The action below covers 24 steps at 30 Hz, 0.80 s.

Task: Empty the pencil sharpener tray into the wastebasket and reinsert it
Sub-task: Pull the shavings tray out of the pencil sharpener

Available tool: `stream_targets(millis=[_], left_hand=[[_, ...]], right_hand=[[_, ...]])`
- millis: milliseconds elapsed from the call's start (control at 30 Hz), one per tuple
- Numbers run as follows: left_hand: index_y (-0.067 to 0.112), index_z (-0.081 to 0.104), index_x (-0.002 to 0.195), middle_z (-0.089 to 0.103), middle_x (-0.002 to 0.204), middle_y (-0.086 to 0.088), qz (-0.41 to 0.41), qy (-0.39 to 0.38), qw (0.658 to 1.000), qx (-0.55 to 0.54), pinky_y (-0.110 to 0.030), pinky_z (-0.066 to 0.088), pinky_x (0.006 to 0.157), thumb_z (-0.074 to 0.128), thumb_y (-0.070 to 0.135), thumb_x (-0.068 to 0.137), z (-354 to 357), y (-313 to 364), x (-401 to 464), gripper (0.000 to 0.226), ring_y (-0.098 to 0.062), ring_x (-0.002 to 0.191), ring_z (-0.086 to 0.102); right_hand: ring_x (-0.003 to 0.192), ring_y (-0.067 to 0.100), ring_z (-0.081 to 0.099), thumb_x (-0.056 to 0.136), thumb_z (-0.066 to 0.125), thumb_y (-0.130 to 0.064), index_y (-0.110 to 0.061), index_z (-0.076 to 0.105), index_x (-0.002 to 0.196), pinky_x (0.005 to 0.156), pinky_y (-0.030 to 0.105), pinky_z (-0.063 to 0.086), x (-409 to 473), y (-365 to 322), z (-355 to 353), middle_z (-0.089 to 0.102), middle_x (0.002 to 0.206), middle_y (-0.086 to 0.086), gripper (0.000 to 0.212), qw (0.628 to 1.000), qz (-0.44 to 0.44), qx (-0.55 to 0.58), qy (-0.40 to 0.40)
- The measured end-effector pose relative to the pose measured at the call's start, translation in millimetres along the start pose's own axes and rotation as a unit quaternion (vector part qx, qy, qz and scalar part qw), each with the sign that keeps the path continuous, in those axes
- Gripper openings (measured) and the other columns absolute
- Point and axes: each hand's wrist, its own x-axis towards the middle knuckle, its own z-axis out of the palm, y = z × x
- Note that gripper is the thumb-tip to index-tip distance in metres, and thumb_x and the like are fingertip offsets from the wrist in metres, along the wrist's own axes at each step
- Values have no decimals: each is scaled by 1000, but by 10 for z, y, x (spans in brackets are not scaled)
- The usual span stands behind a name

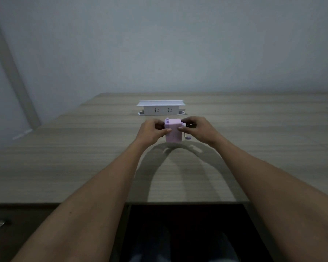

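A small lilac pencil sharpener (173, 132) with a crank handle on its right side stands on the wooden desk (83, 157), about in the middle. My left hand (152, 130) grips its left side, thumb on the front face. My right hand (198, 129) holds its right side, fingers by the crank. The tray is not told apart from the body. No wastebasket is in view.
A white pop-up socket box (161, 107) with its lid raised stands just behind the sharpener. The desk's front edge runs across the lower part of the view, with a dark knee space (178, 233) below it. A grey wall is behind the desk.
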Motion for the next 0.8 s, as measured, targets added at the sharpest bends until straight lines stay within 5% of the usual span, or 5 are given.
stream_targets(millis=[400, 567, 700, 800], left_hand=[[-1, 72, 120, 77, 112, -16, -27, 7, 999, -46, -41, 59, 94, 81, 14, 83, 147, -136, -223, 41, -30, 105, 74], [9, 55, 142, 68, 125, -11, -81, -51, 992, -82, -48, 60, 91, 89, 45, 61, 98, -251, -263, 95, -29, 111, 70], [6, 47, 149, 68, 127, -13, -93, -87, 988, -87, -48, 56, 100, 93, 35, 56, 78, -313, -228, 108, -27, 116, 68], [4, 55, 142, 74, 119, -16, -90, -112, 985, -94, -50, 54, 102, 89, 13, 70, 81, -312, -205, 79, -31, 112, 71]], right_hand=[[108, 25, 71, 85, 78, -17, -1, 65, 129, 95, 38, 57, -209, 192, 86, 72, 121, 15, 48, 1000, 6, 28, 1], [101, 19, 71, 82, 80, -10, -5, 62, 132, 87, 26, 59, -222, 233, 110, 72, 115, 8, 53, 996, 24, 86, -26], [94, 18, 74, 80, 81, -4, -7, 64, 130, 77, 26, 60, -197, 274, 126, 75, 111, 13, 53, 988, 49, 133, -68], [97, 21, 73, 79, 82, -6, -6, 67, 125, 81, 31, 60, -158, 322, 135, 75, 112, 14, 49, 986, 60, 132, -79]])
